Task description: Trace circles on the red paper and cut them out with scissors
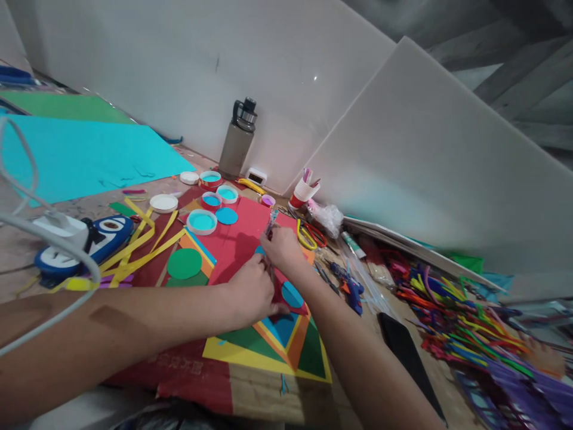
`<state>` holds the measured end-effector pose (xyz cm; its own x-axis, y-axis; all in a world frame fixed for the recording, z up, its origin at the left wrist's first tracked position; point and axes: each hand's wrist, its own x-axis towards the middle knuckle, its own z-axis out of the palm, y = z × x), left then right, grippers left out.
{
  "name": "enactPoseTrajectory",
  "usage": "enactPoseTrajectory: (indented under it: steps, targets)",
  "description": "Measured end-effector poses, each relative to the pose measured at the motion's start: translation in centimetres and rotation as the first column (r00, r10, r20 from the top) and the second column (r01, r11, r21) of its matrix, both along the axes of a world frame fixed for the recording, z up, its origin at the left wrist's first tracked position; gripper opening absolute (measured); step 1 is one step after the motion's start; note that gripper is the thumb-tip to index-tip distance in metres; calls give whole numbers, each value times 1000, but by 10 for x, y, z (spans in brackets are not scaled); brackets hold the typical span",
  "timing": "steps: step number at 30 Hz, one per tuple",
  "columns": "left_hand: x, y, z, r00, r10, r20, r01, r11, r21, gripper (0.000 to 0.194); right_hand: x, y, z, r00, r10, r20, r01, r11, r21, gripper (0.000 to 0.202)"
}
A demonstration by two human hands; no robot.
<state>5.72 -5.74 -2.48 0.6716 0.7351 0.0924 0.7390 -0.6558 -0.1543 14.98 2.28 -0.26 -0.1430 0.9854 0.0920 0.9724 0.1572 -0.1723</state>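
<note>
Layered coloured paper lies in front of me, with a yellow sheet point(268, 360) at the bottom and green, orange and blue pieces above it. On top is red paper point(253, 218) bearing blue circles, one a blue paper circle point(292, 294). My left hand point(253, 289) rests curled over the red paper, its thumb at the lower edge; the fingertips are partly hidden. Just beyond it, my right hand point(284, 246) pinches a slim, clear pen-like object point(272, 220), held upright over the paper. Its lower end is hidden. A green paper circle point(184, 264) lies to the left.
Round tubs point(202, 221), yellow paper strips point(145, 239) and a white cable point(54, 239) are on the left. A bottle point(237, 140) stands behind. To the right are scissors point(313, 234), a glue gun point(351, 289), a phone point(407, 358), pipe cleaners point(465, 322) and another person's hand point(544, 356).
</note>
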Motion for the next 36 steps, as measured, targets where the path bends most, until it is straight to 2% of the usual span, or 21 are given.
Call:
enactPoseTrajectory:
  steps: [6,12,15,18,25,31,36]
  targets:
    - [0,0,1,1000,-15,-17,14,999,-47,66,-5,-6,6,999,39,34,-39,999,-9,31]
    - [2,-1,3,1000,8,-25,-10,997,-82,73,-7,-9,6,995,102,23,-102,995,2,28]
    - [2,-1,-1,1000,5,4,-5,995,-100,70,-7,-11,6,992,127,-4,-127,992,-2,26]
    - [2,1,-7,997,-11,77,15,998,-57,65,-6,-12,6,990,132,-40,-133,991,-22,24]
    - [7,3,-20,996,1,86,2,999,-43,60,-7,-19,7,989,126,-82,-130,991,-43,22]
    - [7,1,-8,1000,14,4,-14,998,-60,58,-8,-24,13,985,134,-107,-143,986,-81,20]
    - [6,0,-1,1000,13,-26,-16,994,-113,67,0,-16,22,974,17,-227,-28,999,-47,25]
